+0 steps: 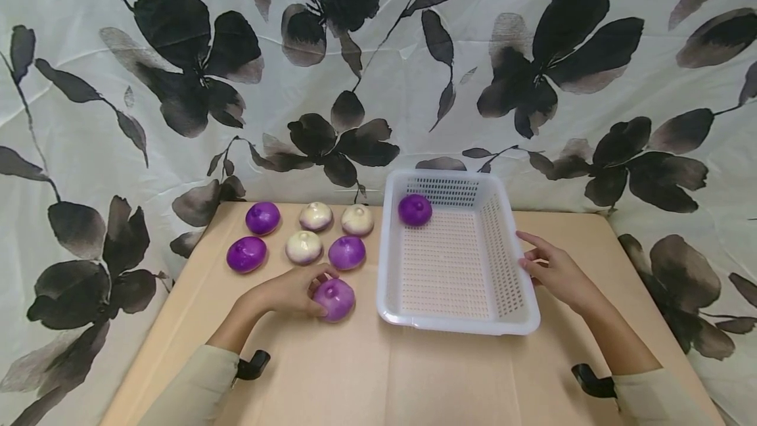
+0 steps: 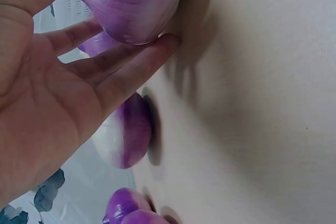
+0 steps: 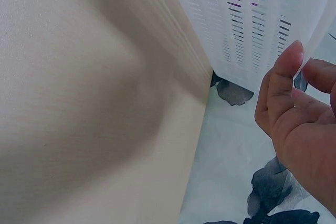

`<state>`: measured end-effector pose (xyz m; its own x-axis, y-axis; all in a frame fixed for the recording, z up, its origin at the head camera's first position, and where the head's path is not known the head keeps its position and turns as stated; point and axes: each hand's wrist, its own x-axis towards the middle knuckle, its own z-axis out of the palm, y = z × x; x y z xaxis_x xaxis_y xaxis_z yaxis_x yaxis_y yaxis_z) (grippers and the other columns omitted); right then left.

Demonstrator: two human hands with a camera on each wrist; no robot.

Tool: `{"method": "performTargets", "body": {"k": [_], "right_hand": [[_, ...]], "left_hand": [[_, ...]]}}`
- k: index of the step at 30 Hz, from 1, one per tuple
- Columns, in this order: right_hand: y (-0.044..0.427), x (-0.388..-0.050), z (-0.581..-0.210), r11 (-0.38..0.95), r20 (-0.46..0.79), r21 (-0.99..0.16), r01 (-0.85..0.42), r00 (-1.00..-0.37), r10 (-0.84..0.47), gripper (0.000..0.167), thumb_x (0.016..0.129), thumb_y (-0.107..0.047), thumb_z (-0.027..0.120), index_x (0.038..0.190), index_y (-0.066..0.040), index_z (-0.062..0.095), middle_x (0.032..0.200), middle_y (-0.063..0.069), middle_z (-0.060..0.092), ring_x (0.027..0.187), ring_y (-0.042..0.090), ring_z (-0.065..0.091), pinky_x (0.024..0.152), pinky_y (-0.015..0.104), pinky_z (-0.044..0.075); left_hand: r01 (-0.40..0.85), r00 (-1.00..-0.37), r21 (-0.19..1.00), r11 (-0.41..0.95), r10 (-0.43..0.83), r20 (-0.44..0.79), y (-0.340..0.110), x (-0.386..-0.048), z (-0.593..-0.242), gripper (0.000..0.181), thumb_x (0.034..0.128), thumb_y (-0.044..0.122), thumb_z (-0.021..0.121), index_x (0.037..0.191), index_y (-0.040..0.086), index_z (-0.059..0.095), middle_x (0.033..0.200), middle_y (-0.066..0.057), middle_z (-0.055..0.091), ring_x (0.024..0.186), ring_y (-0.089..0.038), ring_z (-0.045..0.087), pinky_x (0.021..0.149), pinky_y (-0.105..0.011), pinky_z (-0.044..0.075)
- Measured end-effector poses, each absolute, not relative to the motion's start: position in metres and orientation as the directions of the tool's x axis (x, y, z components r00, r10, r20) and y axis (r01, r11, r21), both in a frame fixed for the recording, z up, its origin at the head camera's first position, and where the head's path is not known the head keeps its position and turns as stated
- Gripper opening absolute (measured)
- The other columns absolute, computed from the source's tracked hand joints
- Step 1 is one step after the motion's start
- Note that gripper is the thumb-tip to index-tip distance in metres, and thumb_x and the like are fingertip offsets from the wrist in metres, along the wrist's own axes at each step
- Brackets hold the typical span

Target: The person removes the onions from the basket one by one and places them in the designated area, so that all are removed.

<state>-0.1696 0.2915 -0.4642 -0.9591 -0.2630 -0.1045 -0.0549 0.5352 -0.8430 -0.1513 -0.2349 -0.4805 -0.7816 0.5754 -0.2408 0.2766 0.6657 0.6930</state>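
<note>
In the head view my left hand (image 1: 298,291) grips a light purple onion (image 1: 336,300) left of the basket, thumb on one side and fingers on the other. The left wrist view shows that onion (image 2: 134,3) at the top, just off the tabletop. My right hand (image 1: 552,269) pinches the right rim of a white plastic basket (image 1: 458,327); in the right wrist view, thumb and fingers meet at the rim. A dark purple onion (image 1: 415,210) lies in the basket's far left corner. Near my left hand sits another purple onion (image 1: 347,252).
Behind my left hand stand three whitish onions, one (image 1: 304,247) nearest. Two dark purple onions, the closer one (image 1: 246,254), lie at the far left. All rest on a light wooden table (image 1: 367,380), with a floral cloth (image 1: 432,84) hanging behind it.
</note>
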Motion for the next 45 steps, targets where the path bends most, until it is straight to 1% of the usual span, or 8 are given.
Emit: {"method": "performTargets", "body": {"k": [3,9,17,27,32,34,38,45], "right_hand": [[0.291,-0.170,-0.464,0.538,-0.105,-0.841,-0.055,-0.959,-0.262,0.066,0.105,-0.008,0.057,0.162,-0.002,0.025,0.113,0.024,0.057,0.092,0.024,0.066,0.075,0.032,0.063],[0.290,-0.170,-0.463,0.538,-0.104,-0.841,-0.057,-0.959,-0.264,0.066,0.105,-0.008,0.057,0.162,-0.002,0.025,0.113,0.024,0.057,0.092,0.024,0.066,0.074,0.032,0.063],[0.291,-0.169,-0.464,0.543,-0.101,-0.837,-0.060,-0.960,-0.261,0.066,0.105,-0.008,0.058,0.162,-0.003,0.025,0.113,0.024,0.057,0.091,0.024,0.066,0.075,0.031,0.063],[0.291,-0.169,-0.462,0.534,-0.099,-0.843,-0.061,-0.959,-0.265,0.066,0.105,-0.007,0.058,0.163,-0.003,0.025,0.113,0.024,0.057,0.091,0.024,0.067,0.074,0.032,0.063],[0.290,-0.170,-0.461,0.541,-0.105,-0.839,-0.055,-0.960,-0.261,0.066,0.105,-0.008,0.058,0.162,-0.002,0.026,0.112,0.023,0.058,0.091,0.024,0.066,0.075,0.032,0.064],[0.290,-0.169,-0.461,0.544,-0.107,-0.837,-0.053,-0.960,-0.258,0.066,0.105,-0.008,0.058,0.162,-0.002,0.026,0.112,0.023,0.058,0.091,0.024,0.066,0.075,0.032,0.064],[0.289,-0.169,-0.460,0.540,-0.110,-0.840,-0.047,-0.961,-0.253,0.066,0.104,-0.007,0.058,0.162,-0.002,0.026,0.112,0.024,0.057,0.091,0.024,0.066,0.074,0.032,0.063],[0.289,-0.169,-0.458,0.537,-0.111,-0.842,-0.046,-0.961,-0.255,0.066,0.104,-0.007,0.058,0.162,-0.002,0.026,0.112,0.024,0.057,0.091,0.024,0.065,0.074,0.031,0.063]], "left_hand": [[0.276,-0.781,0.690,0.669,0.574,-0.245,-0.234,-0.151,-0.481,0.062,0.0784,0.018,0.085,0.133,0.009,0.055,0.115,-0.010,0.065,0.105,-0.025,0.062,0.086,-0.036,0.055],[0.298,-0.776,0.683,0.667,0.585,-0.233,-0.232,-0.150,-0.480,0.065,0.0740,0.014,0.083,0.131,0.004,0.053,0.118,-0.013,0.063,0.108,-0.025,0.061,0.092,-0.043,0.055],[0.285,-0.765,0.704,0.651,0.597,-0.243,-0.230,-0.149,-0.478,0.072,0.0731,0.014,0.086,0.135,0.000,0.051,0.122,-0.016,0.063,0.114,-0.029,0.061,0.095,-0.050,0.055],[0.285,-0.753,0.701,0.654,0.605,-0.258,-0.229,-0.149,-0.477,0.071,0.0740,0.014,0.087,0.134,0.005,0.052,0.122,-0.015,0.064,0.104,-0.025,0.062,0.088,-0.045,0.056],[0.276,-0.758,0.708,0.650,0.600,-0.254,-0.230,-0.148,-0.473,0.072,0.0757,0.015,0.086,0.137,0.002,0.050,0.125,-0.016,0.063,0.109,-0.028,0.062,0.091,-0.047,0.057],[0.268,-0.764,0.715,0.645,0.595,-0.250,-0.231,-0.148,-0.469,0.072,0.0764,0.015,0.085,0.137,0.001,0.050,0.128,-0.019,0.061,0.114,-0.031,0.062,0.094,-0.050,0.056],[0.260,-0.775,0.714,0.650,0.582,-0.247,-0.231,-0.148,-0.454,0.068,0.0774,0.016,0.085,0.136,0.007,0.053,0.133,-0.023,0.059,0.116,-0.036,0.062,0.098,-0.054,0.055],[0.387,-0.784,0.642,0.661,0.603,-0.148,-0.220,-0.155,-0.409,0.059,0.0815,0.015,0.081,0.135,0.008,0.057,0.130,-0.013,0.064,0.113,-0.029,0.063,0.100,-0.051,0.054]]}}
